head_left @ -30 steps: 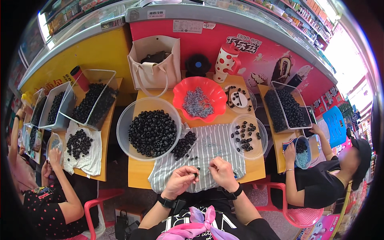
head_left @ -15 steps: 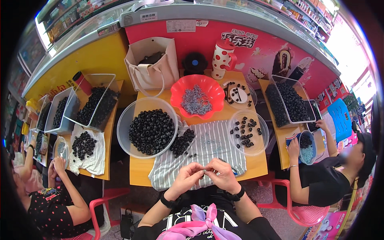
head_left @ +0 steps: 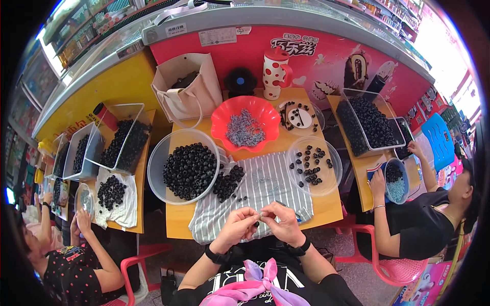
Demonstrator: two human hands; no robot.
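Note:
My left hand point(head_left: 238, 225) and my right hand point(head_left: 282, 223) meet at the fingertips over the near edge of a striped grey cloth point(head_left: 269, 196). The left fingers are closed on a small black part point(head_left: 256, 223), which shows beneath them. Pinched closed, my right thumb and fingers press toward the left fingertips. Something tiny and pale sits between the two hands, too small to name. Beyond the left hand, more black round parts point(head_left: 228, 182) lie heaped on the cloth beside a clear bowl point(head_left: 152, 178) full of them.
A red wavy-rimmed bowl point(head_left: 218, 128) holds small grey-blue pieces. On its right stand a clear shallow bowl point(head_left: 332, 178) with scattered black parts and a white dish point(head_left: 300, 118). A beige bag point(head_left: 167, 104) and dotted tumbler point(head_left: 272, 76) stand behind. People work at tables on both sides.
My fingertips have parted slightly, and a black part now shows under my left fingers. The whole view has shifted a little.

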